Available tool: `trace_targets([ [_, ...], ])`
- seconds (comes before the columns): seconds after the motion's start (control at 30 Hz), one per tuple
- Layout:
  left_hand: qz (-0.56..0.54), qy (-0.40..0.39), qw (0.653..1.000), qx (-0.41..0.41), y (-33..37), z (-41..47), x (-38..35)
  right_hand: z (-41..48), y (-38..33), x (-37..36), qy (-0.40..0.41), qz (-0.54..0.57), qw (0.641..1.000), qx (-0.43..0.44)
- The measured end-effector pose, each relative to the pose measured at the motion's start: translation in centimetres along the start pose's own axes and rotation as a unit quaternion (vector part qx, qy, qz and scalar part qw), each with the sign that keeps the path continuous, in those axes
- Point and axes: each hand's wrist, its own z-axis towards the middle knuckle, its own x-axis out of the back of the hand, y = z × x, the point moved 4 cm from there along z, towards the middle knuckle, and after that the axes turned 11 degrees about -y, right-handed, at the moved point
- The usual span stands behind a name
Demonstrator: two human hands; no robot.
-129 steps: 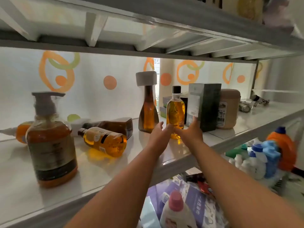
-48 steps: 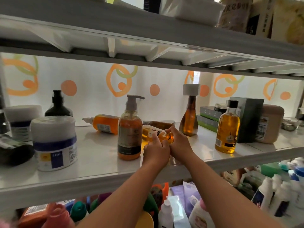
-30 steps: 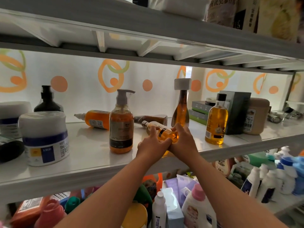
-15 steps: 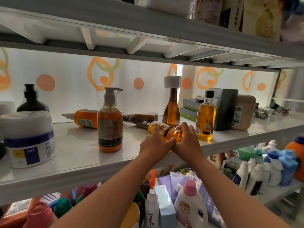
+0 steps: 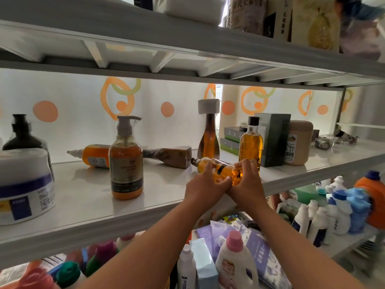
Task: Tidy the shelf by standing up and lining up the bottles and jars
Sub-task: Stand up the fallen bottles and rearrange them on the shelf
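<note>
The hands (left hand [image 5: 205, 188], right hand [image 5: 245, 186]) have carried the amber bottle [image 5: 226, 172] rightward.

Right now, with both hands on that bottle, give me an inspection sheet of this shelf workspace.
Surface: white shelf, glossy, with bottles standing and lying on it.
Job's things: small amber bottle held nearly on its side, neck leftward; orange pump bottle, flared bottle, black-capped bottle, black pump bottle, white jar and beige jar upright; orange tube and brown bottle lying at the back.
Clutter: dark box, flat boxes, small metal items far right.
Hands: left hand grips the small amber bottle's middle; right hand grips its base end.
Cables: nothing seen.
Surroundings: packets on the shelf above, detergent bottles below, wall with orange circles.
</note>
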Motion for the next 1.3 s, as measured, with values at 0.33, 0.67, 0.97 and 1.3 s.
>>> trace_targets([
  [0.33, -0.019, -0.029, 0.999, 0.008, -1.0, 1.5, -0.3, 0.5, 0.1, -0.9, -0.015, 0.021, 1.0, -0.017],
  [0.67, -0.031, -0.046, 0.998, 0.0, -1.4, 1.8, -0.8, 0.9, 0.1, -1.2, -0.007, 0.003, 1.0, -0.02],
  [0.97, -0.048, -0.072, 0.996, -0.01, -1.4, 1.4, -0.7, 0.7, 0.0, -1.1, 0.012, -0.01, 0.999, -0.028],
  [1.3, -0.15, 0.056, 0.987, -0.027, -1.1, 0.1, 1.7, 0.6, -2.5, -0.9, 0.085, -0.077, 0.993, 0.009],
])
